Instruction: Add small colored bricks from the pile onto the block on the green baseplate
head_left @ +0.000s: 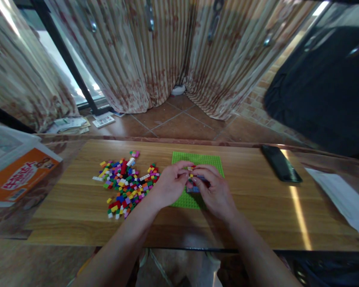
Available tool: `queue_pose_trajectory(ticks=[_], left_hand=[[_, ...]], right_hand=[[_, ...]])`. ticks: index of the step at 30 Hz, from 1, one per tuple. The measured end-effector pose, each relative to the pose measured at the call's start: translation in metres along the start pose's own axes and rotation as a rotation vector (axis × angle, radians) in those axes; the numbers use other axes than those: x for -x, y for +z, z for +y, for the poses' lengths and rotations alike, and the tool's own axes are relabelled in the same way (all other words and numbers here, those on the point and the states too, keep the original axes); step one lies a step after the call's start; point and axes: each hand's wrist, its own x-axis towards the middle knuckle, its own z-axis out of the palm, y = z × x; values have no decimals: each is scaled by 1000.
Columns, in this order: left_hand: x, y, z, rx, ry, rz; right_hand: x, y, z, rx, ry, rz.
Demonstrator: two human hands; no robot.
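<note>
Over the green baseplate [177, 202] my two hands meet, fingers curled round small coloured building bricks [191, 175]. My left hand [172, 182] comes in from the left with thumb and fingers pinched at the bricks. From the right, my right hand [213, 189] closes its thumb and fingers on the same cluster. Yellow and red show between the fingertips; most of the cluster is hidden. Beneath the fingers, a blue-grey brick piece [193, 189] sits on the baseplate. I cannot tell whether the held bricks touch it.
A loose heap of coloured bricks [128, 183] spreads to the left on the wooden table [257, 215]. At the right lie a black phone [280, 163] and white paper [344, 195]. A plastic box with an orange label [20, 175] stands at the far left. Striped curtains [131, 59] hang behind.
</note>
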Motion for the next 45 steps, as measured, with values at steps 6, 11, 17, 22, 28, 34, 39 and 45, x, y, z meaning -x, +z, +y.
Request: queue_pose_trajectory(ticks=[6,11,17,22,28,34,39,45], left_hand=[[-2,-12,-8,-443,81,141],[-1,-12,-7,-624,27,90],[-2,-6,-9,-593,18,75],[-3,-5,-9,-583,32,80],[-2,-1,-6,-612,12,115],[-5,3,-12,-614,-22,171],[-4,5,-10,-609,-26,184],[-6,7,-11,-579,-17,199]], right_hand=[[3,-10,10,6,81,-15],[8,-12,17,60,58,-60],[9,-3,18,53,100,-8],[9,3,17,26,167,47],[9,5,15,33,183,65],[8,4,13,37,180,67],[7,3,13,36,176,57],[8,2,14,32,167,46]])
